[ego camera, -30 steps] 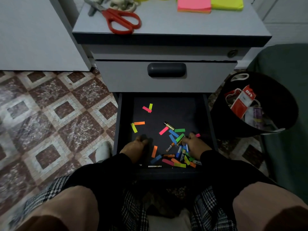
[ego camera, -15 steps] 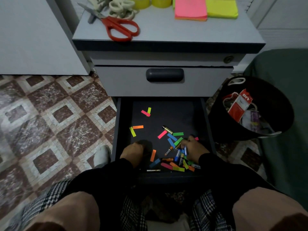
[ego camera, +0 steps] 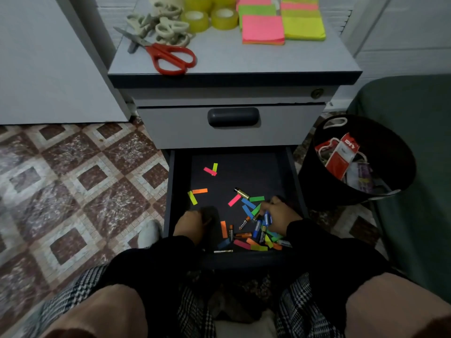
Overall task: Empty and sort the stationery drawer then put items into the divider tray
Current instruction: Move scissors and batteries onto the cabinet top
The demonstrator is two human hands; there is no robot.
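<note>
Presently both my hands inside open drawer [ego camera: 181, 167]. Right hand [ego camera: 280, 217] clasps batteries [ego camera: 264, 222] near front right corner. Left hand [ego camera: 190, 223] curled, front left; contents indiscernible. Coloured tabs [ego camera: 234, 200] scattered mid-drawer.

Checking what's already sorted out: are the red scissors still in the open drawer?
No. The red scissors lie on the cabinet top, beside the tape rolls; the open drawer holds only batteries and coloured paper tabs.

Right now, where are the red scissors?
In the head view, the red scissors lie on the cabinet top, toward its front left corner, just in front of the pile of pale scissor handles and left of the pink sticky notes.
</note>
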